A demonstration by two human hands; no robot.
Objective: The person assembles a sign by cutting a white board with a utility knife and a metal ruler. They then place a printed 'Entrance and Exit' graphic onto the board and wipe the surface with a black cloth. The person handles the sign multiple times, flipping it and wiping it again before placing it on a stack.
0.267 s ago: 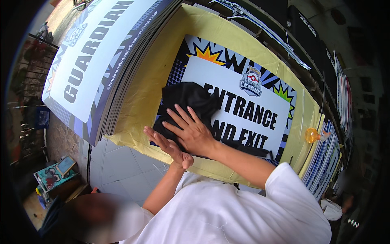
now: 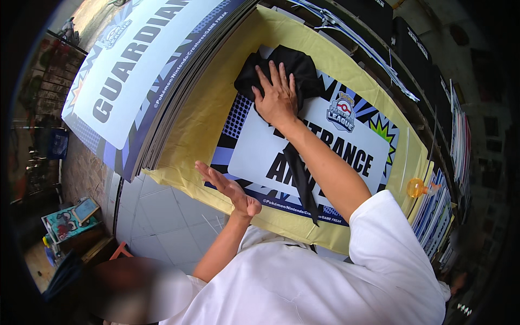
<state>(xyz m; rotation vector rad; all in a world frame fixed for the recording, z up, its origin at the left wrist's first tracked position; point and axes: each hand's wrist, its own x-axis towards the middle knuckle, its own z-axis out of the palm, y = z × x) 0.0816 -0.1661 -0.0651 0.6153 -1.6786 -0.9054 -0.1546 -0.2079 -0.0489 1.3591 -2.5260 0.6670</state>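
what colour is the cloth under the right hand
Black; the cloth under the right hand shows best in the head view.

Sign face [image 2: 325, 157] open right of black cloth [image 2: 281, 67]; board stack [image 2: 162, 92] blocks left.

A pale tiled floor [image 2: 162, 216] carries a yellow sheet [image 2: 200, 116]. On the sheet lies a printed sign board [image 2: 325, 146], with a tall stack of sign boards [image 2: 162, 81] at its ten o'clock overlapping the sheet's edge.
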